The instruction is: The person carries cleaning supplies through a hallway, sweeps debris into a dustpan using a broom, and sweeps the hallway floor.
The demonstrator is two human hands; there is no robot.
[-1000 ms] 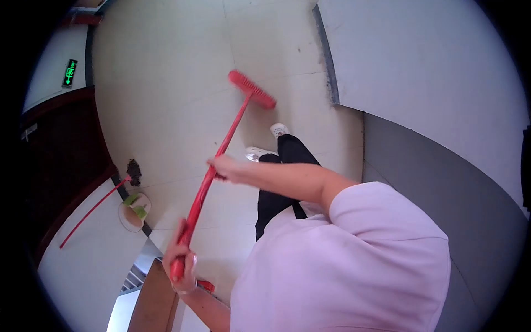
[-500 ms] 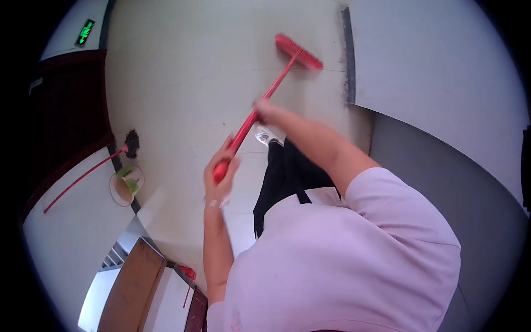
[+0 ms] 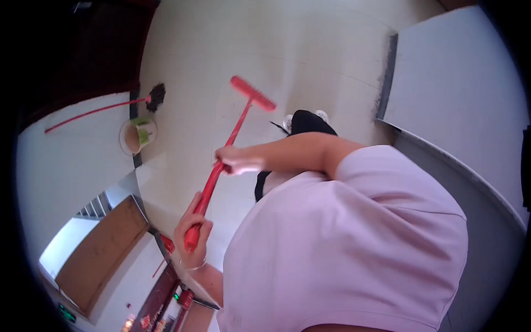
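A red broom (image 3: 253, 94) reaches diagonally across the view, its bristled head over the pale tiled floor at the upper middle. Whether the bristles touch the floor is hard to tell. My left hand (image 3: 191, 228) is wrapped round the thick top end of the handle, with a band on that wrist. Farther down the handle, my right hand (image 3: 237, 160) grips it, slightly blurred. My white shoes (image 3: 322, 115) show beyond the broom head's right side.
On the left, a red-handled mop (image 3: 157, 97) with dark strands leans on the wall by a white and green bucket (image 3: 145, 134). A brown board (image 3: 102, 254) and a red dustpan-like thing (image 3: 167, 243) are lower left. A wall corner (image 3: 390, 77) stands at right.
The broom and both hands have shifted left and lower in view, and the broom head has drawn closer to me. The view has turned, and both shoes now show. Both hands keep their hold.
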